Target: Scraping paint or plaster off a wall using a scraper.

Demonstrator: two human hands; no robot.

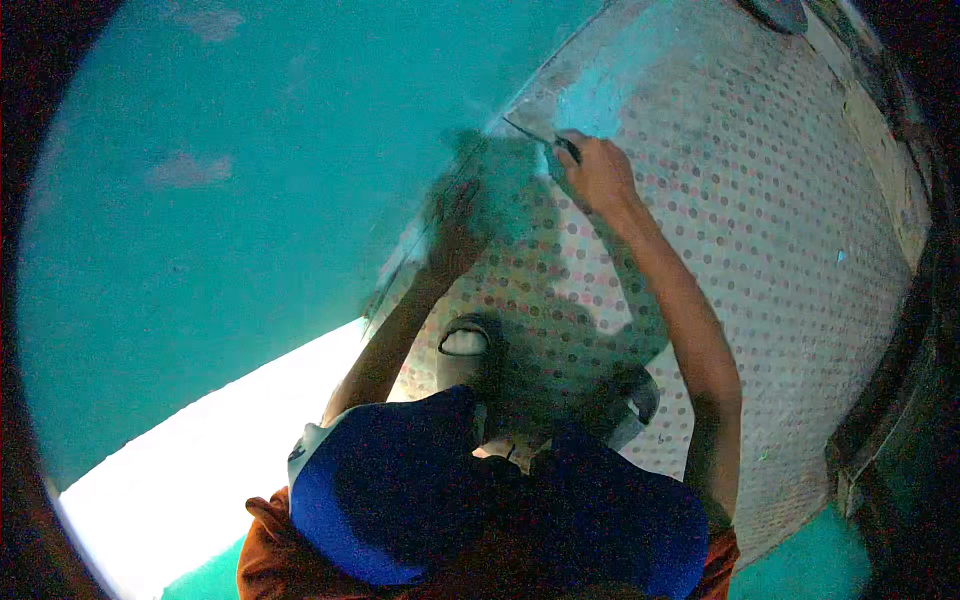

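My right hand (592, 169) grips a thin-bladed hand tool (531, 132) by its dark handle. The blade points up and left, with its tip at the seam between the turquoise wall (247, 225) and the dotted floor (750, 300). Close to that seam, lower and to the left, my left hand (456, 229) lies in deep shadow. Its fingers blur into the dark, so whether anything is in them cannot be made out. A light blue patch (592, 105), paint-like, covers the floor just beyond my right hand.
Bright white light (225, 405) fills a band at lower left. Two pale rounded shapes, perhaps footwear, show below my chest, one at left (463, 342). A dark round object (780, 13) sits at the top right. A small blue scrap (841, 256) lies on the floor at right.
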